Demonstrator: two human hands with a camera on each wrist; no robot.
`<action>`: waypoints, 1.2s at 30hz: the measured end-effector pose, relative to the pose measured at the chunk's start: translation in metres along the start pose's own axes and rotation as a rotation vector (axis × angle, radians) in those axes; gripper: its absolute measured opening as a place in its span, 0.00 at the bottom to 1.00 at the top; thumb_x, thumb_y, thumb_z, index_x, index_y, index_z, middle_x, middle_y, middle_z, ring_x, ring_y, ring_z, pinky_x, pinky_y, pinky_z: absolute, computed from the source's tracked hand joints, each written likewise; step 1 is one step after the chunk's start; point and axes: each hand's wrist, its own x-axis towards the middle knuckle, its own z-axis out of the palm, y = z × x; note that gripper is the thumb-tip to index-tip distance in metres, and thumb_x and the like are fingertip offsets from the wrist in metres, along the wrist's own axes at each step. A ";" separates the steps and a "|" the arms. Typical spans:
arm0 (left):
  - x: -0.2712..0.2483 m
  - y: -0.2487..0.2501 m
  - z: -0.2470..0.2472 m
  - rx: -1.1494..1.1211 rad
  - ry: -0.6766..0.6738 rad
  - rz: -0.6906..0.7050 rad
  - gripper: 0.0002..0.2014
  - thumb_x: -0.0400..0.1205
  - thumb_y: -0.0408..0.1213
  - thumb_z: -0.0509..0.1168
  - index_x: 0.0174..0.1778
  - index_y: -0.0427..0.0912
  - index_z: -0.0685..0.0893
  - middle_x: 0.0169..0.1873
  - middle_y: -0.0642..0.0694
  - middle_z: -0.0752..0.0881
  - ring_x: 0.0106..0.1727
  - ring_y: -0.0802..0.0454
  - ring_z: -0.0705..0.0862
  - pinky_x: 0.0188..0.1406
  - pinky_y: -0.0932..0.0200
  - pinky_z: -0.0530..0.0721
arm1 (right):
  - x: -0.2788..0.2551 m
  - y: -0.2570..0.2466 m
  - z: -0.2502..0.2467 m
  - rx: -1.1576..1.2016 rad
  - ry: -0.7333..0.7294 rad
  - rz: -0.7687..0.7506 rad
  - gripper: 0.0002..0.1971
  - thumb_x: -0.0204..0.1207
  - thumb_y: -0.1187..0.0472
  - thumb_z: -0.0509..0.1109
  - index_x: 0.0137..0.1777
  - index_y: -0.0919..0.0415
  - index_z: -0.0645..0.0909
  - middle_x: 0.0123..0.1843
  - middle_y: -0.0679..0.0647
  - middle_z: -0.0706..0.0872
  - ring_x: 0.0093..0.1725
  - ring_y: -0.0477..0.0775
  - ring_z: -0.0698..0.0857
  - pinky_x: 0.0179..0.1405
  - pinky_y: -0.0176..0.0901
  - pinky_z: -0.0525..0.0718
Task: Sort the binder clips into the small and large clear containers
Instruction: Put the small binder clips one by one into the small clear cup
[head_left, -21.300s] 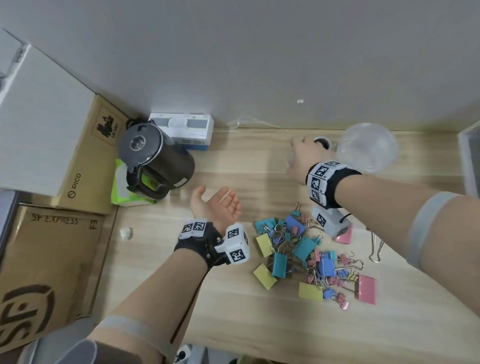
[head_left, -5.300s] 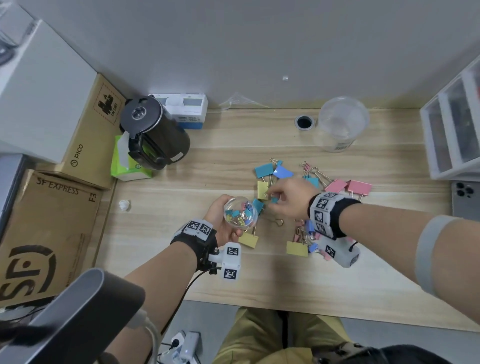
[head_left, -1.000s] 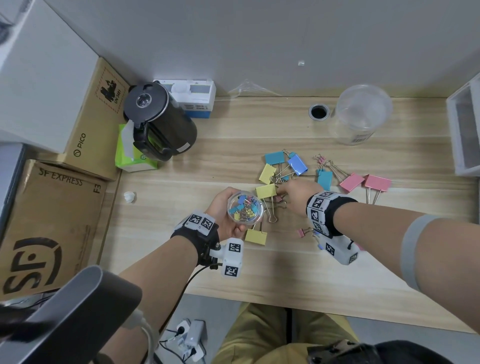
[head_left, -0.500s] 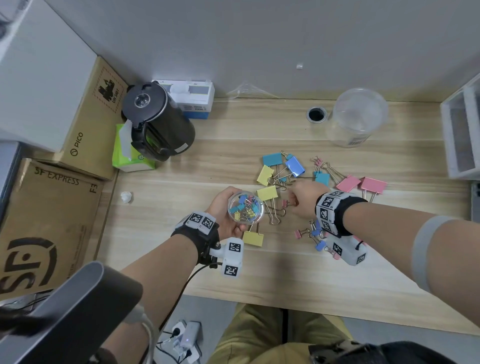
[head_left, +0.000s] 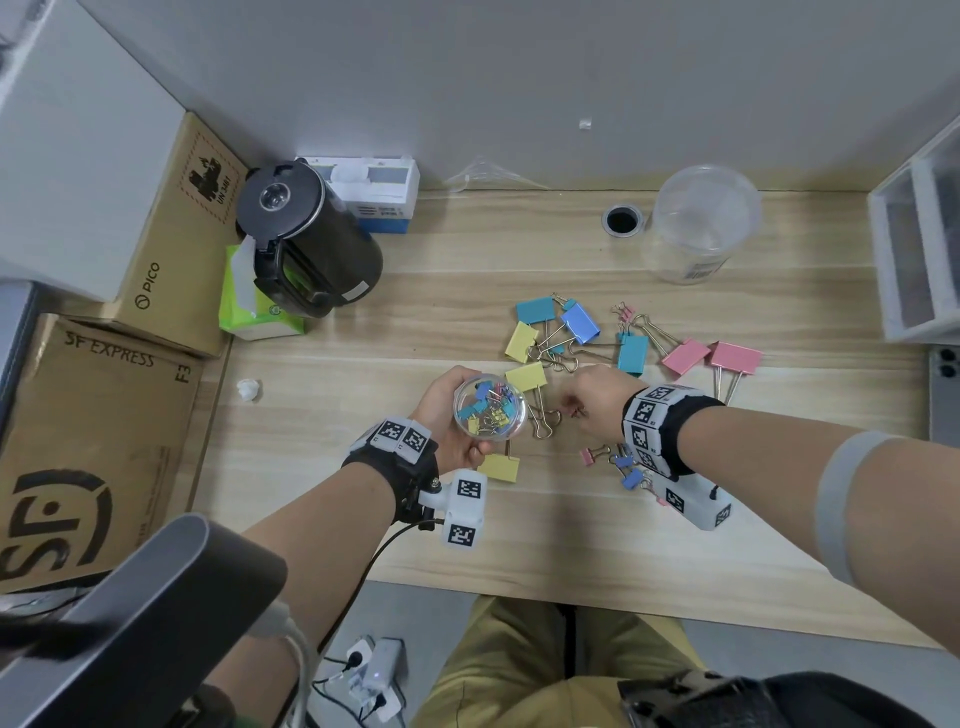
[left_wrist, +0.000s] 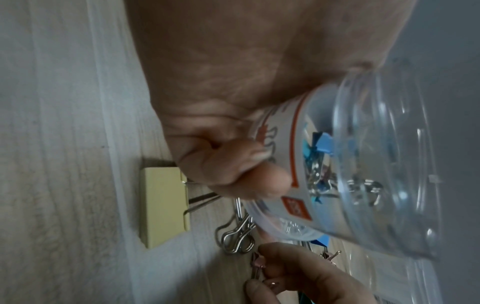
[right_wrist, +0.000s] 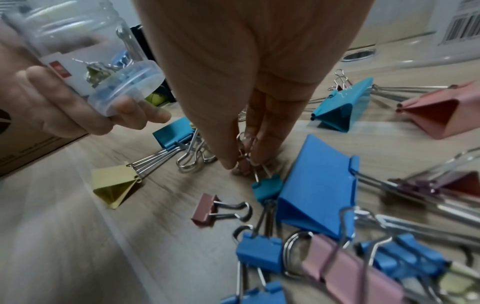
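My left hand (head_left: 464, 415) grips the small clear container (head_left: 489, 410), tilted and holding several small clips; it fills the left wrist view as the container (left_wrist: 363, 164). My right hand (head_left: 575, 410) reaches down just right of it and pinches a small pink clip (right_wrist: 242, 164) lying on the table, also seen as the clip (left_wrist: 257, 265). Large teal, blue, yellow and pink clips (head_left: 576, 322) are spread behind the hands. More small clips (head_left: 618, 465) lie by my right wrist. The large clear container (head_left: 701, 223) stands at the back right.
A black kettle (head_left: 306, 239), a green tissue pack (head_left: 249, 312) and cardboard boxes (head_left: 93, 441) line the left. A white drawer unit (head_left: 919, 249) and a phone (head_left: 945, 400) sit at the right edge. A cable hole (head_left: 621, 221) is beside the large container.
My right hand has shifted slightly left and its fingertips have closed on the small pink clip. The left hand keeps the small container in the same place.
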 end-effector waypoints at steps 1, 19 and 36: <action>0.000 0.000 0.002 0.003 0.001 -0.001 0.25 0.76 0.57 0.59 0.53 0.40 0.87 0.46 0.38 0.87 0.21 0.51 0.75 0.21 0.65 0.69 | -0.001 0.000 -0.001 -0.002 -0.008 0.002 0.08 0.74 0.66 0.66 0.48 0.55 0.84 0.49 0.53 0.83 0.49 0.58 0.85 0.49 0.51 0.87; 0.001 -0.001 0.029 0.067 -0.007 0.008 0.26 0.77 0.58 0.58 0.58 0.42 0.85 0.55 0.37 0.84 0.21 0.50 0.75 0.21 0.66 0.68 | -0.044 0.031 -0.002 0.194 0.028 -0.066 0.25 0.66 0.65 0.74 0.65 0.53 0.81 0.47 0.43 0.81 0.46 0.46 0.82 0.49 0.40 0.85; -0.002 -0.004 0.045 0.101 -0.008 -0.005 0.24 0.79 0.57 0.56 0.57 0.42 0.83 0.45 0.36 0.89 0.20 0.50 0.74 0.20 0.66 0.69 | -0.066 0.041 0.002 0.192 -0.023 0.014 0.12 0.68 0.69 0.67 0.48 0.56 0.85 0.44 0.48 0.89 0.46 0.51 0.88 0.47 0.41 0.87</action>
